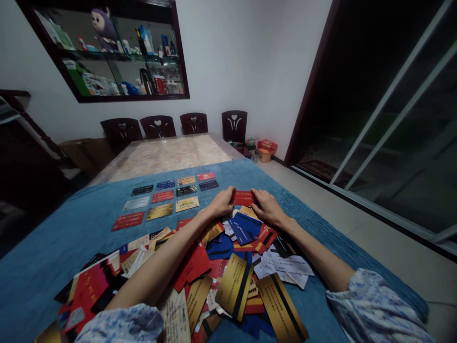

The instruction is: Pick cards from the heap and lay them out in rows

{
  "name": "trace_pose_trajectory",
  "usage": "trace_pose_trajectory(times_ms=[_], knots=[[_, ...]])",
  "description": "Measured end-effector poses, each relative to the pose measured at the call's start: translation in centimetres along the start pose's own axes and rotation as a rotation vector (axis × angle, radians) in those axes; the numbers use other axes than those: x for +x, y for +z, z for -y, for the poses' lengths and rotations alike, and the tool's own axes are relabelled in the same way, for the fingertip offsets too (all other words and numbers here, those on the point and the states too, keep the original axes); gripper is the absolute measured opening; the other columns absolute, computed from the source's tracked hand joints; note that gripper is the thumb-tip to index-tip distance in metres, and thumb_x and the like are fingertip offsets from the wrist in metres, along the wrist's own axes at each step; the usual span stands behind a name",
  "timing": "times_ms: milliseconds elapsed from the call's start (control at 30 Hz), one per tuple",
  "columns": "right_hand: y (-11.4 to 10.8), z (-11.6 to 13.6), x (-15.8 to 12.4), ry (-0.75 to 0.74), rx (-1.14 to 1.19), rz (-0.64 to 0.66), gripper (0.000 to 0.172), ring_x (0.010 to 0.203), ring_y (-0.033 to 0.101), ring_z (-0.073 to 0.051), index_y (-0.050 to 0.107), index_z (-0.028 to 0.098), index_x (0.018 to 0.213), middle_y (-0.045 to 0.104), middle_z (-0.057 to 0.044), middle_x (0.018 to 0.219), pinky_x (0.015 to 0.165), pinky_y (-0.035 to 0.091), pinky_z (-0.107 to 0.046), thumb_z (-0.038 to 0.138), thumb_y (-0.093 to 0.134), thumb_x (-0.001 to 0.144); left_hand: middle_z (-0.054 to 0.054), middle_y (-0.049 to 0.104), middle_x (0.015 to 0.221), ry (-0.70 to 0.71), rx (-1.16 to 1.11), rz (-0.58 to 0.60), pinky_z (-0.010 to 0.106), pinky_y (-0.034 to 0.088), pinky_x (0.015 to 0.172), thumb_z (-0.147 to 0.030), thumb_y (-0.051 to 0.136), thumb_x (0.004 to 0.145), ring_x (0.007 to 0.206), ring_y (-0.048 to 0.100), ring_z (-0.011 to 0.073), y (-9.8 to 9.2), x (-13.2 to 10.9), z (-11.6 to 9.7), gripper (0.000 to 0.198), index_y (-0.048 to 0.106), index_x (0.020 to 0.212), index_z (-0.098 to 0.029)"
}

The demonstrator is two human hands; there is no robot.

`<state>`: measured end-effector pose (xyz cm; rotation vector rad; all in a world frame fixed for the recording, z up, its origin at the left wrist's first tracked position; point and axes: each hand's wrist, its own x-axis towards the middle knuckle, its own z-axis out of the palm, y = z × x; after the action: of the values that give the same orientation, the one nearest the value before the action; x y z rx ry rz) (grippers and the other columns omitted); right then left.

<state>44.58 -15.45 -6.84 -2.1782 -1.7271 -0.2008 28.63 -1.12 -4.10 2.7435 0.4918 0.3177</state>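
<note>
A red card (pixel 243 198) is held level between my two hands, just beyond a large loose pile of cards. My left hand (pixel 223 202) pinches its left edge, and my right hand (pixel 267 206) grips the right edge. Beneath my forearms the pile mixes gold cards (pixel 233 288), blue cards (pixel 244 226), red cards and white slips. Left of my left hand, several cards lie face up in spaced rows, among them a red card (pixel 128 220), a gold card (pixel 159 211) and a dark blue card (pixel 208 185).
A blue cloth (pixel 43 243) covers the near part of the long table (pixel 174 151). Dark wooden chairs (pixel 234 125) stand along the far end. An orange bucket (pixel 264 154) sits on the floor by the wall, and a sliding glass door is at the right.
</note>
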Motion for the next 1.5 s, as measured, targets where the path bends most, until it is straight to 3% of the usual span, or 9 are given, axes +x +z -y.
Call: trace_pose_trajectory(times_ms=[367, 867, 1033, 1233, 1500], knots=[[0.8, -1.7, 0.4, -0.075, 0.21, -0.068, 0.054, 0.097, 0.054, -0.027, 0.055, 0.015, 0.132, 0.064, -0.013, 0.105, 0.088, 0.044, -0.039, 0.031, 0.062, 0.081, 0.009, 0.067, 0.102, 0.0, -0.018, -0.004, 0.031, 0.048, 0.079, -0.01, 0.055, 0.074, 0.092, 0.063, 0.024, 0.1, 0.2, 0.4, 0.036, 0.055, 0.11, -0.015], [0.4, -2.2, 0.0, 0.007, 0.181, 0.076, 0.052, 0.101, 0.057, -0.029, 0.062, 0.016, 0.125, 0.068, -0.014, 0.114, 0.085, 0.043, -0.037, 0.044, 0.057, 0.083, 0.01, 0.064, 0.116, -0.127, 0.078, 0.182, 0.041, 0.047, 0.091, -0.013, 0.055, 0.078, 0.109, 0.058, 0.0284, -0.6, -0.1, -1.0, 0.026, 0.056, 0.104, -0.018], [0.5, -2.8, 0.1, -0.03, 0.196, 0.105, 0.052, 0.097, 0.058, -0.029, 0.066, 0.017, 0.122, 0.071, -0.012, 0.105, 0.082, 0.044, -0.037, 0.049, 0.058, 0.081, 0.013, 0.058, 0.124, -0.113, 0.116, 0.215, 0.044, 0.043, 0.098, -0.019, 0.056, 0.082, 0.117, 0.053, 0.0289, -1.1, -0.5, -1.0, 0.03, 0.055, 0.112, -0.017], [-0.6, -1.9, 0.3, -0.052, 0.204, 0.082, 0.051, 0.1, 0.059, -0.028, 0.068, 0.02, 0.119, 0.069, -0.012, 0.11, 0.083, 0.046, -0.037, 0.053, 0.061, 0.081, 0.011, 0.053, 0.126, -0.107, 0.149, 0.229, 0.044, 0.04, 0.101, -0.02, 0.057, 0.082, 0.119, 0.051, 0.0279, -2.3, -1.0, -0.7, 0.034, 0.054, 0.116, -0.018], [-1.4, 0.1, 2.2, -0.182, 0.197, 0.145, 0.049, 0.093, 0.059, -0.026, 0.069, 0.021, 0.113, 0.071, -0.009, 0.098, 0.079, 0.045, -0.035, 0.057, 0.063, 0.08, 0.011, 0.05, 0.129, -0.113, 0.129, 0.193, 0.046, 0.037, 0.106, -0.021, 0.057, 0.084, 0.124, 0.046, 0.0277, -4.6, -3.0, 0.6, 0.039, 0.053, 0.123, -0.018]])
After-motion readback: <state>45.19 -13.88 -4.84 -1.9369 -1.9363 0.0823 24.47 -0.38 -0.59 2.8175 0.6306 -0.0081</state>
